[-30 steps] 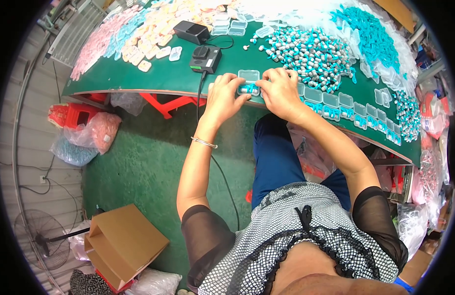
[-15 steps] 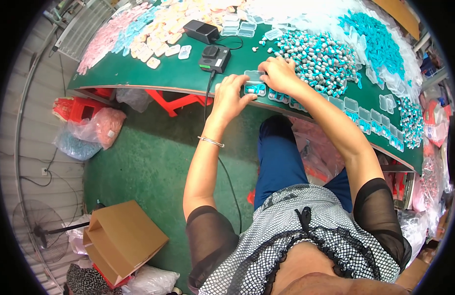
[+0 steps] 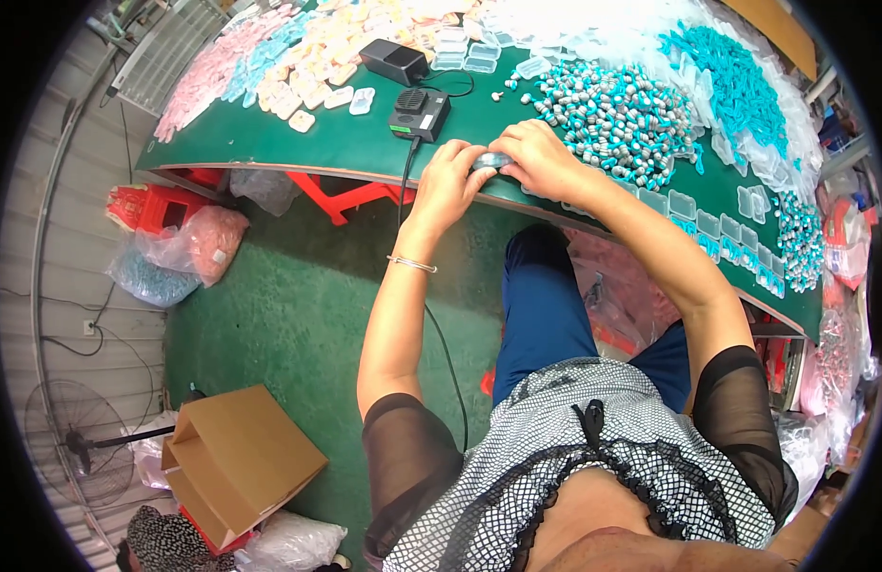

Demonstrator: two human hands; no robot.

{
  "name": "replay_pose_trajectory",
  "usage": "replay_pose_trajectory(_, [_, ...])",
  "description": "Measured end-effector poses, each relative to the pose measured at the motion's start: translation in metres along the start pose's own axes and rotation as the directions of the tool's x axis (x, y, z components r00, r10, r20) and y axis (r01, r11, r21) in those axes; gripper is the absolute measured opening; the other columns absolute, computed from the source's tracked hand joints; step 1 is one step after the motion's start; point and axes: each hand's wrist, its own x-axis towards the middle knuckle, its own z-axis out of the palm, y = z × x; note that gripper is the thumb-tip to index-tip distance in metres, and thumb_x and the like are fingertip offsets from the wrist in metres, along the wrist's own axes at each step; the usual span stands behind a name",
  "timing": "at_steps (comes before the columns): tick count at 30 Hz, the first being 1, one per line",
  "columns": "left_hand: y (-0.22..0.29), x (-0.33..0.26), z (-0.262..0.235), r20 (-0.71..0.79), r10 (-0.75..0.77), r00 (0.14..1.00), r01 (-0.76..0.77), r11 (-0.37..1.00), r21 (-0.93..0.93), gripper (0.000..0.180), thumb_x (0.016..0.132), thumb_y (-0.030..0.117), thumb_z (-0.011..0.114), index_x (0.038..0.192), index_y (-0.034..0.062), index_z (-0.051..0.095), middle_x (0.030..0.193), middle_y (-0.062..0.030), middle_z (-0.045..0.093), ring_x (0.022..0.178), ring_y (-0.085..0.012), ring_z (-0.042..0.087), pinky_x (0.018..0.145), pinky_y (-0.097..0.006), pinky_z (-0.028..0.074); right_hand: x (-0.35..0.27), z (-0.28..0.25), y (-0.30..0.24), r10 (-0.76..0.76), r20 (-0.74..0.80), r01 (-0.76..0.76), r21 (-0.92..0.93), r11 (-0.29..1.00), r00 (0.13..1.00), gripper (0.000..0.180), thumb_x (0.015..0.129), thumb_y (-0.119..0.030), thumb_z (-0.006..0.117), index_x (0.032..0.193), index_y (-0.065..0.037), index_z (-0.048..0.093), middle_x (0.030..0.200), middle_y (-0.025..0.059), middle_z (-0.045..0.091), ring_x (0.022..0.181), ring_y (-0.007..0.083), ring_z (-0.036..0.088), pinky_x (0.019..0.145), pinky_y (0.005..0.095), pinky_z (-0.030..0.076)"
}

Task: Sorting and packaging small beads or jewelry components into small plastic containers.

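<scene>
Between both hands, at the front edge of the green table [image 3: 345, 151], is a small clear plastic case [image 3: 493, 160] with its lid down. My left hand [image 3: 447, 181] grips the case's left end with thumb and fingers. Over its right end close the fingers of my right hand [image 3: 536, 160], which hide part of it. To the right, along the edge, runs a row of open clear cases [image 3: 708, 226] with blue and white pieces in them. Just beyond my right hand lies a large heap of grey-and-teal round pieces [image 3: 612, 110].
Two black electrical boxes [image 3: 420, 114] with cords stand left of my hands. Filled orange-and-white cases [image 3: 312, 71] spread behind them. Teal pieces [image 3: 731, 81] lie on clear bags at the far right. A cardboard box [image 3: 250, 453] and a fan [image 3: 79, 443] are at lower left.
The case stood open on the table with its lid up. Now its lid is folded down, and both hands have closed in on it.
</scene>
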Motion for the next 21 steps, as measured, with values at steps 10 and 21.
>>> replay_pose_trajectory(10, [-0.001,0.01,0.01,-0.023,0.146,0.989,-0.137,0.967,0.216,0.027,0.078,0.021,0.073,0.1,0.0064,0.066,0.094,-0.0072,0.061,0.087,-0.0274,0.06,0.073,-0.038,0.047,0.003,-0.012,0.02,0.035,0.039,-0.037,0.041,0.999,0.999,0.026,0.077,-0.014,0.072,0.102,-0.012,0.069,0.101,0.0081,0.066,0.099,0.0293,0.062,0.08,0.0436,0.047])
replay_pose_trajectory(21, [0.042,-0.005,0.011,0.071,0.105,0.992,-0.116,0.975,0.187,0.045,0.071,0.031,0.08,0.107,0.0074,0.066,0.101,-0.0086,0.06,0.096,-0.0274,0.058,0.077,-0.039,0.044,-0.043,-0.05,0.019,0.346,0.164,-0.266,-0.375,0.888,0.924,0.015,0.08,-0.023,0.068,0.092,-0.014,0.073,0.098,0.0058,0.062,0.104,0.0267,0.055,0.088,0.0495,0.036])
